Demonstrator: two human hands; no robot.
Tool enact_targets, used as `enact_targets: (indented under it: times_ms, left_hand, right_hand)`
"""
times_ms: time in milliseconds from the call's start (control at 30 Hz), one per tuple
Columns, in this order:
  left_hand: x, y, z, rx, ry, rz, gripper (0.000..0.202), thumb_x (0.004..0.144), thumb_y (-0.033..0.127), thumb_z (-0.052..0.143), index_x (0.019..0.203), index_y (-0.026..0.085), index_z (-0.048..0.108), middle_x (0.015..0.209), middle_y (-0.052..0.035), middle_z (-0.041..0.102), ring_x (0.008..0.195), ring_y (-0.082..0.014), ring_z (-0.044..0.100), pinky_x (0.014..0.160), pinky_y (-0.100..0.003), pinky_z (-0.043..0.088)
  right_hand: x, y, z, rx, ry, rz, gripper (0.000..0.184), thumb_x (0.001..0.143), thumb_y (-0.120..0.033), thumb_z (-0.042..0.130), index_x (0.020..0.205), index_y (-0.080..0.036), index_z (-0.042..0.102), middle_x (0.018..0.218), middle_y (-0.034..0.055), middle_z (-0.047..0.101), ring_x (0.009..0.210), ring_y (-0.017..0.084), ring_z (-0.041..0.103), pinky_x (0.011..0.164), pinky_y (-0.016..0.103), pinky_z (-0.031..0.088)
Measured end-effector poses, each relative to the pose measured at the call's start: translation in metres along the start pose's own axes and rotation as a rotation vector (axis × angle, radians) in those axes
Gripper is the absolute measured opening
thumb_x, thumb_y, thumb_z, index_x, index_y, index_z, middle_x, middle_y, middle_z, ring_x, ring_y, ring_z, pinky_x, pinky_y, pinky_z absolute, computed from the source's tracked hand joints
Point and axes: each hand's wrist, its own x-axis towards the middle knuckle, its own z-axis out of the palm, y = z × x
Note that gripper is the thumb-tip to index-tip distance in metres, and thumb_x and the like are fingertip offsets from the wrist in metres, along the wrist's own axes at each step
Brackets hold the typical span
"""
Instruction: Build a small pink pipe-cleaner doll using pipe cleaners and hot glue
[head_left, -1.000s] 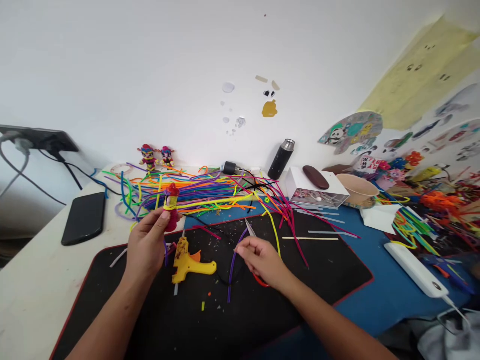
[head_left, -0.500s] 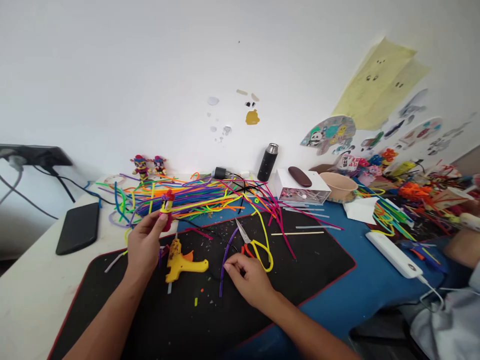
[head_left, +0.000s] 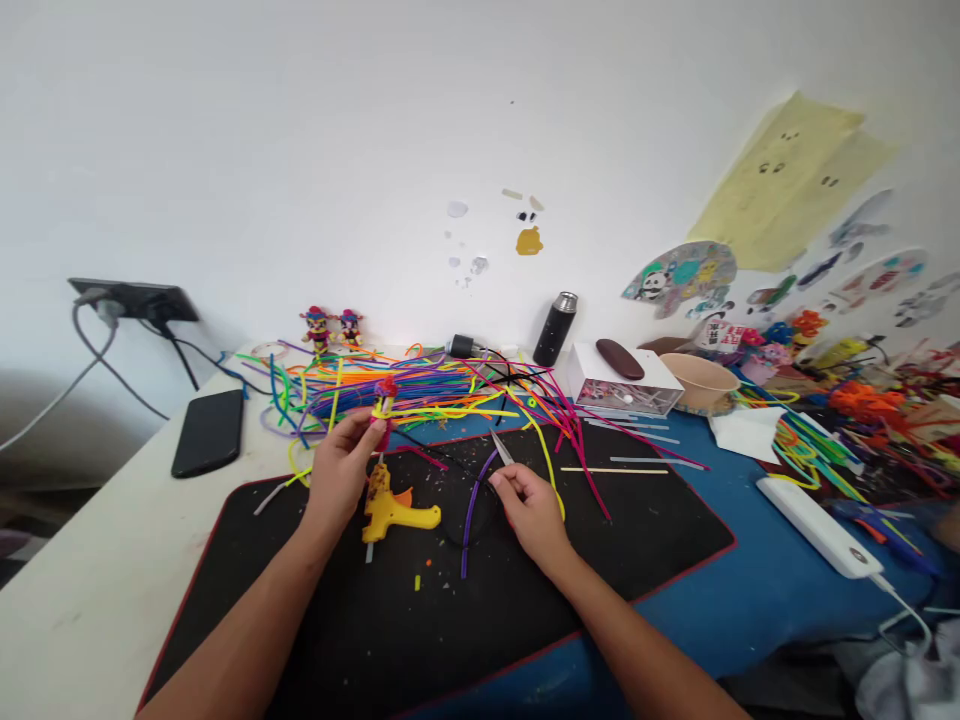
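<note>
Upright between the thumb and fingers of my left hand (head_left: 341, 465) is a small pipe-cleaner figure (head_left: 383, 407), red on top with yellow and magenta below. A yellow glue gun (head_left: 397, 514) lies just under it, nozzle pointing up toward the figure. My right hand (head_left: 531, 510) is closed over the handle end of the scissors (head_left: 508, 455); only their blades show clearly. Its thumb and fingertips are pinched, and I cannot make out what is between them. A purple pipe cleaner (head_left: 470, 515) lies on the black mat (head_left: 360, 640), just left of these fingertips.
Loose colourful pipe cleaners (head_left: 420, 390) are heaped behind the mat. Two finished figures (head_left: 318, 330) stand by the wall. A phone (head_left: 208, 433) lies left; a black flask (head_left: 556, 330), a white box (head_left: 660, 375), a bowl (head_left: 701, 375) and a white power strip (head_left: 817, 525) are right.
My right hand has moved up and right from beside the purple pipe cleaner onto the scissors' handles. My left hand still holds the figure above the glue gun. The view has shifted left.
</note>
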Motion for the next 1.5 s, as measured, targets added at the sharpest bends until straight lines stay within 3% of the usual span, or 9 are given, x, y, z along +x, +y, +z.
enact_targets:
  times_ms: [100, 200, 333, 667, 867, 1033, 1500]
  left_hand:
    - [-0.003, 0.004, 0.003, -0.081, -0.031, -0.029, 0.058, 0.065, 0.06, 0.092, 0.1, 0.018, 0.072, 0.088, -0.006, 0.079, 0.076, -0.0199, 0.07, 0.075, -0.032, 0.055]
    - [-0.005, 0.005, 0.005, -0.173, -0.062, -0.068, 0.057, 0.064, 0.056, 0.096, 0.098, 0.018, 0.071, 0.086, -0.0054, 0.079, 0.08, -0.0201, 0.072, 0.076, -0.03, 0.055]
    - [-0.01, 0.005, 0.007, -0.239, -0.146, -0.141, 0.051, 0.066, 0.052, 0.096, 0.095, 0.017, 0.073, 0.087, -0.0062, 0.078, 0.079, -0.0195, 0.071, 0.072, -0.029, 0.054]
    - [-0.026, 0.014, 0.01, -0.25, -0.286, -0.211, 0.044, 0.07, 0.053, 0.095, 0.09, 0.018, 0.076, 0.083, -0.006, 0.077, 0.073, -0.0185, 0.067, 0.07, -0.029, 0.052]
    - [-0.033, 0.015, 0.011, -0.242, -0.309, -0.249, 0.047, 0.068, 0.055, 0.095, 0.091, 0.019, 0.075, 0.083, -0.0033, 0.075, 0.07, -0.0166, 0.064, 0.068, -0.028, 0.052]
    - [-0.035, 0.017, 0.008, -0.235, -0.346, -0.277, 0.046, 0.069, 0.055, 0.093, 0.091, 0.02, 0.074, 0.082, -0.0039, 0.075, 0.072, -0.0185, 0.067, 0.07, -0.03, 0.054]
    - [-0.027, 0.026, -0.002, -0.185, -0.308, -0.29, 0.046, 0.071, 0.057, 0.092, 0.091, 0.02, 0.074, 0.082, -0.0053, 0.077, 0.075, -0.0205, 0.069, 0.071, -0.031, 0.054]
  right_hand:
    - [-0.002, -0.008, 0.007, 0.057, -0.017, 0.046, 0.037, 0.095, -0.057, 0.062, 0.084, -0.022, 0.066, 0.058, -0.0063, 0.039, 0.052, 0.014, 0.036, 0.051, 0.028, 0.029]
    - [-0.003, -0.019, 0.016, 0.091, -0.043, 0.004, 0.036, 0.097, -0.055, 0.061, 0.085, -0.021, 0.067, 0.06, -0.0059, 0.04, 0.053, 0.014, 0.036, 0.052, 0.028, 0.03]
    - [-0.002, -0.041, 0.026, 0.022, -0.031, -0.083, 0.032, 0.099, -0.05, 0.06, 0.089, -0.021, 0.07, 0.062, -0.004, 0.045, 0.055, 0.015, 0.041, 0.054, 0.028, 0.033]
    - [0.023, -0.096, 0.025, -0.321, -0.028, -0.359, 0.026, 0.103, -0.042, 0.058, 0.104, -0.022, 0.076, 0.061, -0.0025, 0.059, 0.052, 0.014, 0.05, 0.059, 0.027, 0.038]
    - [0.026, -0.1, 0.033, -0.451, -0.103, -0.437, 0.023, 0.103, -0.038, 0.06, 0.097, -0.023, 0.074, 0.062, -0.0024, 0.062, 0.052, 0.013, 0.053, 0.059, 0.027, 0.034]
    - [0.035, -0.098, 0.036, -0.529, -0.094, -0.488, 0.023, 0.103, -0.036, 0.058, 0.091, -0.022, 0.073, 0.059, -0.0025, 0.06, 0.049, 0.013, 0.052, 0.056, 0.027, 0.031]
    - [0.057, -0.098, 0.05, -0.519, -0.216, -0.591, 0.023, 0.105, -0.033, 0.057, 0.09, -0.022, 0.069, 0.058, -0.0012, 0.062, 0.052, 0.015, 0.059, 0.057, 0.028, 0.029]
